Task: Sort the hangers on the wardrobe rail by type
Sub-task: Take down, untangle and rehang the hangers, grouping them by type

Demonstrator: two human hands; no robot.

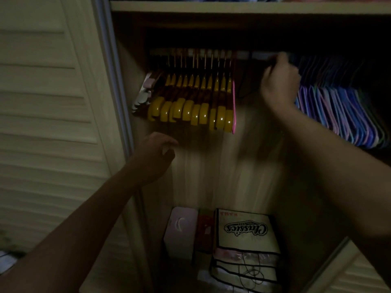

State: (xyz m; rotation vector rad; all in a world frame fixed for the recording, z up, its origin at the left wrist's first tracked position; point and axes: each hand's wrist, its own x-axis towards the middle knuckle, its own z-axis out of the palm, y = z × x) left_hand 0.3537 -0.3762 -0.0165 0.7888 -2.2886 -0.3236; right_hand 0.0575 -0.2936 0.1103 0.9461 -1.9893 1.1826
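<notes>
The wardrobe rail [243, 54] runs across the top of the dark opening. Several yellow-brown hangers [190, 98] hang bunched on its left part, with a pink hanger [234, 106] at the right end of that bunch and pale hangers [142, 96] at the far left. Several blue and purple hangers [342, 111] fill the right side. My right hand [279, 85] is raised at the rail between the two groups, blurred, fingers curled round a thin dark hanger [245, 85]. Below the yellow hangers, my left hand [155, 154] hovers with relaxed fingers and holds nothing.
A louvred door [53, 123] stands at the left and another door edge [347, 271] at the lower right. On the wardrobe floor lie a pink case [182, 231] and a "Classics" bag [245, 231]. A shelf [232, 7] sits above the rail.
</notes>
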